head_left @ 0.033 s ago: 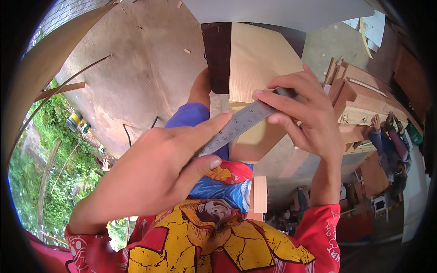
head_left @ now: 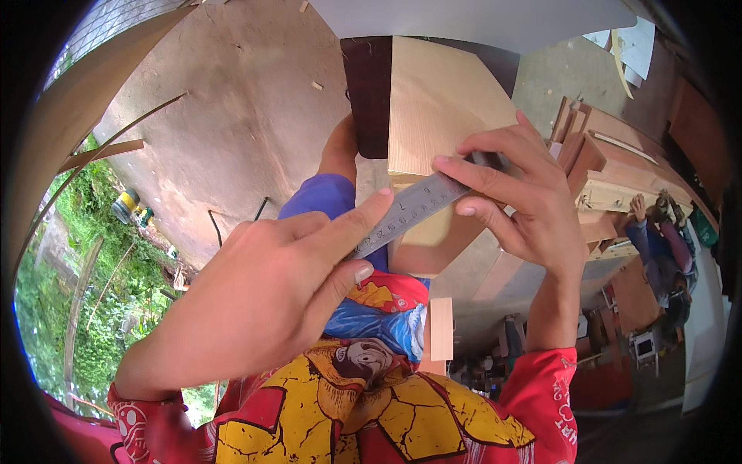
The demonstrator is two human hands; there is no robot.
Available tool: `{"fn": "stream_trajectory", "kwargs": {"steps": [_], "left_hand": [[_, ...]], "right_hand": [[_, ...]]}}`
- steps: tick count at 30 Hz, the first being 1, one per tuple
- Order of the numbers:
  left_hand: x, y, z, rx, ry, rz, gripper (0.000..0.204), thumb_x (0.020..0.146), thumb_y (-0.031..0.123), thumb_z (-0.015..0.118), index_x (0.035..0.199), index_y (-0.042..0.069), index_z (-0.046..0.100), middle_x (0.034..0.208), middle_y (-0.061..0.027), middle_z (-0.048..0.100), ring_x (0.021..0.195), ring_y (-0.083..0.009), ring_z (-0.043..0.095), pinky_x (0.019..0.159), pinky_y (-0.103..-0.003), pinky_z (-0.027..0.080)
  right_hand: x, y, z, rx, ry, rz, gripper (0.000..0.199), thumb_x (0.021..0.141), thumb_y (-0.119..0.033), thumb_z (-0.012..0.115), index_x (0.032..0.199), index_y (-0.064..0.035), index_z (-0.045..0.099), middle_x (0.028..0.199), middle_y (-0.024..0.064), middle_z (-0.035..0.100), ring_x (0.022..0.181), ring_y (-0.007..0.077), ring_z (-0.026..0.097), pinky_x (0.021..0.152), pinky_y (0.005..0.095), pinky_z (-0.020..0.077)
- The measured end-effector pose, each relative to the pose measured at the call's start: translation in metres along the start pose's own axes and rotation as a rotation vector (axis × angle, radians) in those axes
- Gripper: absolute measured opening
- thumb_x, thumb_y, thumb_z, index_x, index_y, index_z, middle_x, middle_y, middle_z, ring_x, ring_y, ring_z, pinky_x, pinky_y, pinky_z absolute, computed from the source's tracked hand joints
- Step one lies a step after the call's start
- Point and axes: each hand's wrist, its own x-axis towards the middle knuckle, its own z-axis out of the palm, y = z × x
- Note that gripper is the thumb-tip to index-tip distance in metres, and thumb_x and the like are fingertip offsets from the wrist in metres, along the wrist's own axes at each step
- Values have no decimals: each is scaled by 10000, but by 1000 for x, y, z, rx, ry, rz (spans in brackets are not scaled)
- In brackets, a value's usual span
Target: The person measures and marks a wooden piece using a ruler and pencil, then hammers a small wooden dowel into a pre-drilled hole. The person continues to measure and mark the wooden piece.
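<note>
A grey steel ruler [head_left: 410,207] with black markings slants in front of my chest, its right end higher. My left hand [head_left: 267,290] is closed on the lower left end, index finger along the upper edge and thumb below. With thumb and fingers, my right hand [head_left: 514,189] pinches the upper right end, where a dark part [head_left: 485,160] shows between the fingers. Behind and below the ruler is a pale wood-grain board or box [head_left: 440,100], its front edge partly covered by the ruler. Whether the ruler touches it I cannot tell.
A dark brown panel [head_left: 369,100] stands left of the pale wood, beside my leg. A white surface [head_left: 479,19] crosses the far side. Stacked wooden pieces [head_left: 618,166] lie at the right, near another person [head_left: 661,247]. Thin wood strips [head_left: 108,155] jut in at the left.
My left hand has shifted very slightly along the ruler, its thumb a little lower. The right hand and the ruler are nearly unmoved.
</note>
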Motion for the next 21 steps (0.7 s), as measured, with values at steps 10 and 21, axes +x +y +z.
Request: {"fn": "stream_trajectory", "kwargs": {"steps": [10, 21], "left_hand": [[17, 24, -7, 139, -110, -148, 629, 1031, 19, 689, 1649, 101, 605, 882, -220, 661, 712, -433, 678, 676, -503, 558], [27, 3, -13, 111, 4, -46, 524, 998, 84, 768, 1521, 100, 742, 751, -165, 606, 647, -334, 622, 621, -438, 500]], "right_hand": [[-1, 17, 2, 177, 32, 35, 370, 939, -354, 843, 1215, -110, 881, 1075, 74, 757, 905, 282, 680, 798, 402, 535], [4, 13, 5, 161, 52, 58, 278, 926, -264, 886, 1161, -115, 884, 1055, 49, 773, 904, 275, 677, 786, 409, 543]]}}
